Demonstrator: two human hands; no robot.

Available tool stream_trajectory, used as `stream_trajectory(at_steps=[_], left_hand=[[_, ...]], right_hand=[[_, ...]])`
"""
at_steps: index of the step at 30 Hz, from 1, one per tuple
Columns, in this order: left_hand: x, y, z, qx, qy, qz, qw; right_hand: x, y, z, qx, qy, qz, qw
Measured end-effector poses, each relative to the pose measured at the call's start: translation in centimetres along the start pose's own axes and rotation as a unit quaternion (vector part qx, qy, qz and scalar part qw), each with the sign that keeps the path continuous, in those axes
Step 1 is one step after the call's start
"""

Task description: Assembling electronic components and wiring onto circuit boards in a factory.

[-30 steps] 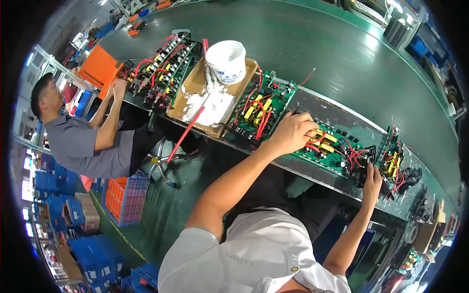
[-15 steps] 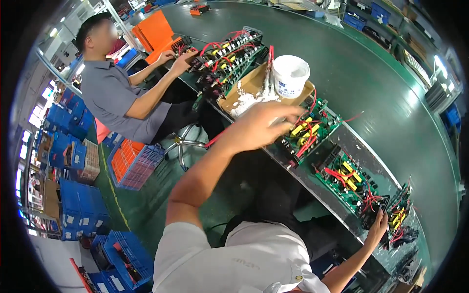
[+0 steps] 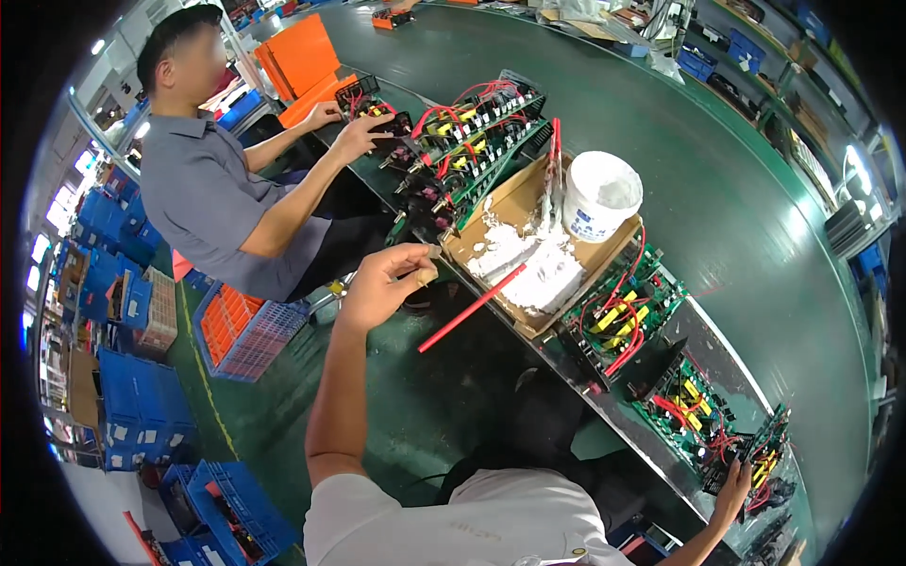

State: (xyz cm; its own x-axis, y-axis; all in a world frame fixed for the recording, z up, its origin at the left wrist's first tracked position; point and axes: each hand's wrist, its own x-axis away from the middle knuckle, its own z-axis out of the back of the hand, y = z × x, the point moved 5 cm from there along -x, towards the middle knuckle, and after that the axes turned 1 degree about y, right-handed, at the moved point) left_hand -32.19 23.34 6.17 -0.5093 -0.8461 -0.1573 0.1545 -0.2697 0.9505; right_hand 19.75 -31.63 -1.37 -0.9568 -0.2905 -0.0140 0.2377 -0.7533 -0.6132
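Left hand (image 3: pixel 380 291) near tray (image 3: pixel 593 255), fingers (image 3: pixel 406 254) curled, right hand (image 3: pixel 731 492) on black panel (image 3: pixel 716 474), grips unclear

- Just off centre toward nine o'clock, I see the bare left hand (image 3: pixel 385 286), thumb and fingers curled near each other; I can't tell what they hold.
- At four o'clock, my bare right hand (image 3: pixel 731 492) grasps a black plate (image 3: pixel 717 472) on a green, yellow-componented circuit board (image 3: pixel 687 407).
- At two, a white plastic bucket (image 3: pixel 601 203) stands in a brown cardboard tray (image 3: pixel 512 193).
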Motion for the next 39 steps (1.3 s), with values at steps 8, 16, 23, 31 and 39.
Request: stream_trajectory(at_steps=[8, 16, 23, 31, 39], left_hand=[[-9.3, -2.5, 7.0, -0.151, 0.122, -0.045, 0.98], [-31.8, -16.4, 17.9, -0.17, -0.152, -0.169, 0.959], [-30.6, -17.8, 43.3, -0.253, 0.135, -0.051, 0.957], [-41.9, -3.9, 20.0, 0.074, -0.054, -0.185, 0.979], [-51.8, 12.8, -30.9, 0.461, -0.471, -0.151, 0.737]], right_hand=[[1.2, 0.0, 2.7, 0.034, 0.081, 0.09, 0.992], [3.1, -0.3, 4.4, -0.016, 0.08, 0.031, 0.996], [-0.7, 2.1, 1.6, -0.103, 0.058, 0.04, 0.992], [6.6, -0.5, 7.8, 0.08, 0.204, 0.033, 0.975], [4.4, -14.6, 4.6, -0.031, 0.291, 0.04, 0.956]])
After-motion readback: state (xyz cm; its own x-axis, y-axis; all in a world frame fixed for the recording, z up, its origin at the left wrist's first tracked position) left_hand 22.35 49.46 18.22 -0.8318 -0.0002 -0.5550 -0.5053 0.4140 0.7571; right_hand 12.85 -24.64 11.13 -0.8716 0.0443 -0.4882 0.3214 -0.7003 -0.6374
